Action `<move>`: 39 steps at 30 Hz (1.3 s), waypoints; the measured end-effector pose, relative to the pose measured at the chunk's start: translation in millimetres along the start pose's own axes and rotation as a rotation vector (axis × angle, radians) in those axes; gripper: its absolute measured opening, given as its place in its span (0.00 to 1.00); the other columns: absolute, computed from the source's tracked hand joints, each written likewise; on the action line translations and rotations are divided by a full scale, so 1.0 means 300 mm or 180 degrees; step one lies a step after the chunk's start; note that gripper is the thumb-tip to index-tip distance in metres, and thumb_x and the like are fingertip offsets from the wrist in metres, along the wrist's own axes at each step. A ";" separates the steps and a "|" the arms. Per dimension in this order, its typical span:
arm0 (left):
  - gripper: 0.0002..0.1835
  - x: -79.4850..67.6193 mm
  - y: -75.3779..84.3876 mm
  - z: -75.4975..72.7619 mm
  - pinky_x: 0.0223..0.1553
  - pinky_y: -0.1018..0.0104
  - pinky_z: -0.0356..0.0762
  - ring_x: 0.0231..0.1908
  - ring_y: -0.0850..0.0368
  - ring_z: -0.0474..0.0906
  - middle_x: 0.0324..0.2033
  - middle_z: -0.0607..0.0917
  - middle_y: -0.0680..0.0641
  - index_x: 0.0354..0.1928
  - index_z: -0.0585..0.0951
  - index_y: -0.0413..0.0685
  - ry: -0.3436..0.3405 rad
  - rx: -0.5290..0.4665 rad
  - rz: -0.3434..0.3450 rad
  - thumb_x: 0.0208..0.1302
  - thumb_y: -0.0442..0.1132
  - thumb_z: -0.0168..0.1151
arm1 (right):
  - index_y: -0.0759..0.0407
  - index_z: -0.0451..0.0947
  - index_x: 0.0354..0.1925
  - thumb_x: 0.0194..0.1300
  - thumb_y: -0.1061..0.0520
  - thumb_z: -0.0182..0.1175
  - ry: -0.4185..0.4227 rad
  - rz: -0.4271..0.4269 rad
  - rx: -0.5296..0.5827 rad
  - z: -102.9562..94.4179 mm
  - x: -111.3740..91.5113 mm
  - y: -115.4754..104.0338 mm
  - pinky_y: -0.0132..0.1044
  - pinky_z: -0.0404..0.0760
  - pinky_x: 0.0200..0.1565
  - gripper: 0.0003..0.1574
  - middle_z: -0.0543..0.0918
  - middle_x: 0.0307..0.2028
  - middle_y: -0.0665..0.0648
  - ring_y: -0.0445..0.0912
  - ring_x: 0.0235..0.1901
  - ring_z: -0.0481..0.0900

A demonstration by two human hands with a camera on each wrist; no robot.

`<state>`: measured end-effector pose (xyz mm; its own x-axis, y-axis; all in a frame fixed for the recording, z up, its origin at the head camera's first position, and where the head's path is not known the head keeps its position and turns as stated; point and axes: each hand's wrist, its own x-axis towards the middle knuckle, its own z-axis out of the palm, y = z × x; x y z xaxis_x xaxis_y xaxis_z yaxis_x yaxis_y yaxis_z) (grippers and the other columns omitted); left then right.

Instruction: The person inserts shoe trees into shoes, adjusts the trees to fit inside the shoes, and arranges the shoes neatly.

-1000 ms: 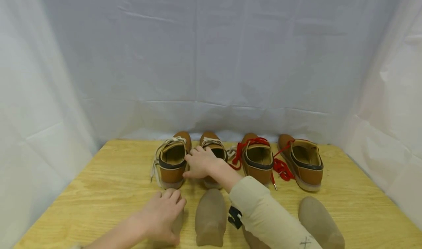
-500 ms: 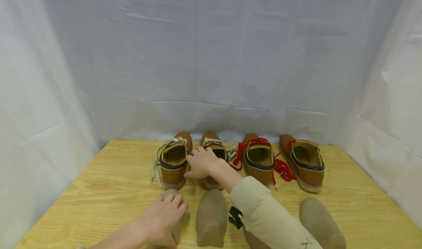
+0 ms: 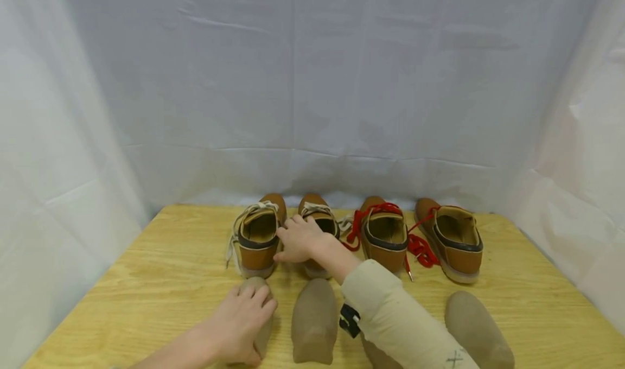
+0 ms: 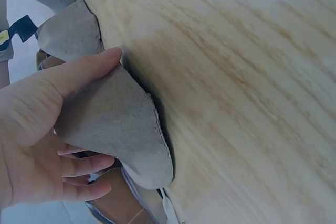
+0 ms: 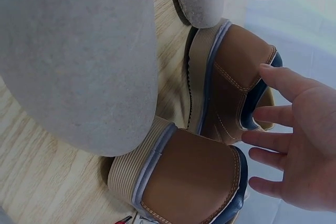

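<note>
1. Holding a taupe foot-shaped form between thumb and fingers, the left hand is spanning it from above; how firmly it is pressing, I cannot tell.
2. That form is resting on the wooden table, near the heel of the leftmost shoe, which is carrying white laces.
3. Much of the held form is hiding under the left hand in the head view, while the left wrist view is showing its broad face, with the thumb lying along one side and fingers reaching past the other.
4. The right hand is hovering with loosely spread fingers, partly covering the second white-laced shoe in the head view.
5. Only the right wrist view is revealing its palm side and separate digits; the thumb tip is lying at the collar of the leftmost shoe, though whether it is touching I cannot tell.
6. Ribbed soles and heel stitching are also showing clearly there, while a second form is filling much of that view's left side.
7. The head view alone is taking in the whole row, with two red-laced shoes standing at the right, a third form lying mostly behind the beige sleeve, and a fourth form lying farther right.
8. Behind everything, a pale sheet is hanging.
</note>
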<state>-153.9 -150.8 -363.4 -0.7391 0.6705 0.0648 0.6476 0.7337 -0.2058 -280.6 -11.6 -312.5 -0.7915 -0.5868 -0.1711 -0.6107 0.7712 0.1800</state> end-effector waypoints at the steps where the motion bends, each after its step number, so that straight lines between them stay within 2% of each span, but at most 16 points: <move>1: 0.37 -0.004 -0.001 -0.003 0.31 0.54 0.69 0.40 0.51 0.67 0.38 0.70 0.48 0.42 0.75 0.47 0.0027 -0.0046 -0.0009 0.29 0.60 0.73 | 0.46 0.60 0.68 0.63 0.31 0.49 0.0001 0.0000 0.0002 0.000 0.000 0.000 0.50 0.55 0.63 0.41 0.61 0.66 0.53 0.50 0.66 0.54; 10: 0.32 -0.037 -0.013 -0.027 0.20 0.60 0.65 0.37 0.52 0.67 0.34 0.66 0.51 0.39 0.73 0.47 0.0093 -0.0273 -0.0068 0.30 0.52 0.74 | 0.46 0.60 0.68 0.63 0.32 0.50 -0.0004 0.0013 0.0021 0.001 -0.004 0.002 0.51 0.55 0.63 0.41 0.60 0.67 0.53 0.50 0.66 0.54; 15: 0.31 -0.051 -0.014 -0.037 0.21 0.58 0.64 0.35 0.53 0.67 0.32 0.65 0.51 0.39 0.72 0.47 0.0067 -0.0262 -0.0059 0.32 0.53 0.74 | 0.45 0.59 0.68 0.63 0.31 0.49 -0.0005 0.0011 0.0008 0.000 -0.004 0.003 0.51 0.55 0.63 0.41 0.60 0.67 0.54 0.50 0.66 0.54; 18: 0.29 -0.057 -0.011 -0.047 0.22 0.58 0.62 0.33 0.54 0.67 0.30 0.66 0.51 0.38 0.73 0.48 0.0128 -0.0156 -0.0044 0.32 0.51 0.73 | 0.45 0.59 0.68 0.63 0.31 0.49 0.0004 0.0006 -0.0005 -0.002 -0.005 0.004 0.51 0.55 0.63 0.41 0.61 0.66 0.53 0.50 0.66 0.54; 22: 0.25 -0.060 -0.006 -0.064 0.21 0.61 0.59 0.30 0.55 0.66 0.29 0.66 0.52 0.36 0.73 0.50 0.0250 -0.0055 -0.0027 0.31 0.46 0.70 | 0.45 0.59 0.68 0.63 0.31 0.49 0.0000 0.0019 -0.0008 -0.002 -0.006 0.003 0.51 0.55 0.63 0.41 0.60 0.67 0.53 0.50 0.67 0.53; 27: 0.22 -0.059 0.003 -0.089 0.21 0.62 0.59 0.31 0.55 0.67 0.29 0.67 0.53 0.36 0.73 0.51 0.0250 -0.0073 -0.0001 0.33 0.43 0.69 | 0.44 0.59 0.68 0.63 0.31 0.48 -0.0020 0.0021 0.0001 0.001 -0.006 0.002 0.51 0.55 0.63 0.41 0.60 0.67 0.53 0.49 0.67 0.53; 33: 0.25 -0.052 0.001 -0.125 0.21 0.64 0.59 0.35 0.54 0.69 0.36 0.72 0.50 0.42 0.74 0.51 0.0324 -0.0032 0.0199 0.37 0.44 0.69 | 0.45 0.60 0.68 0.63 0.31 0.48 -0.0011 0.0001 0.0002 0.003 -0.007 0.003 0.52 0.55 0.62 0.41 0.61 0.66 0.53 0.50 0.66 0.53; 36: 0.27 -0.047 -0.013 -0.139 0.21 0.65 0.62 0.37 0.53 0.70 0.42 0.73 0.47 0.44 0.75 0.49 0.0479 -0.0010 0.0351 0.37 0.45 0.68 | 0.45 0.61 0.68 0.63 0.31 0.49 0.0004 -0.0007 0.0029 0.003 -0.006 0.006 0.52 0.54 0.62 0.40 0.61 0.66 0.53 0.50 0.66 0.54; 39: 0.27 -0.043 -0.030 -0.147 0.21 0.65 0.64 0.37 0.53 0.70 0.43 0.73 0.47 0.44 0.75 0.47 0.0636 -0.0042 0.0433 0.35 0.44 0.68 | 0.45 0.61 0.67 0.64 0.32 0.49 0.0007 -0.0013 0.0073 0.002 -0.006 0.008 0.52 0.54 0.62 0.38 0.62 0.65 0.53 0.50 0.66 0.54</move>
<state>-142.2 -161.1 -319.2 -0.5944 0.7707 0.2296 0.7419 0.6357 -0.2131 -280.7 -8.6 -312.4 -0.7890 -0.5905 -0.1697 -0.6132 0.7741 0.1572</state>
